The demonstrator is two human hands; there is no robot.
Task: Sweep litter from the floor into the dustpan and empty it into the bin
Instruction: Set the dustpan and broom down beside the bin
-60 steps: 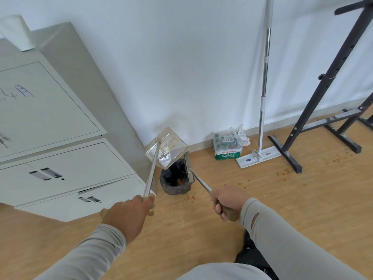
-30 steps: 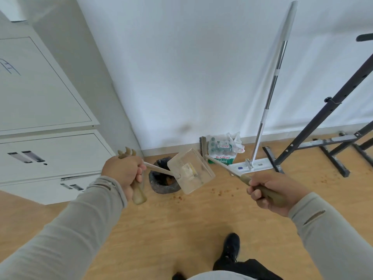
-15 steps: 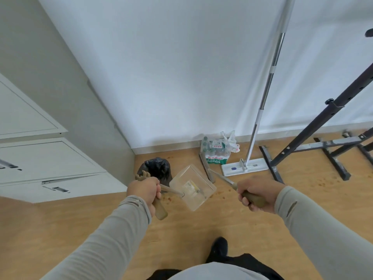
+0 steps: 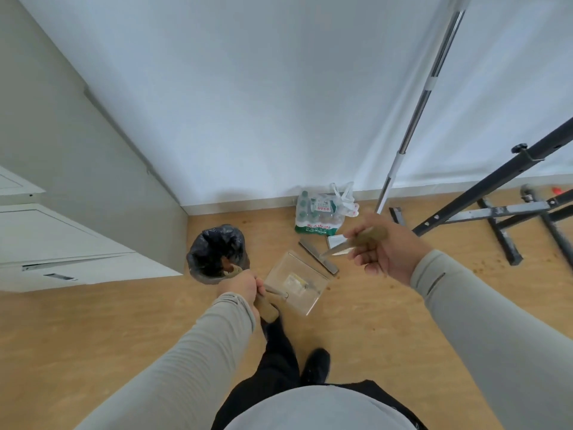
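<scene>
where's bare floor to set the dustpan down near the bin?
Free: wooden floor in front of the grey cabinet, left of the black-lined bin and the left hand. Crowded: past the clear dustpan, with the brush head, bottle pack, mop and black rack.

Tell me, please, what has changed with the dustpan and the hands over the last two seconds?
The dustpan, earlier tipped above the bin, has come away to its right and lower. The left hand still grips its handle; the right hand still holds the broom. The bin, mop and bottle pack appear unmoved.
</scene>
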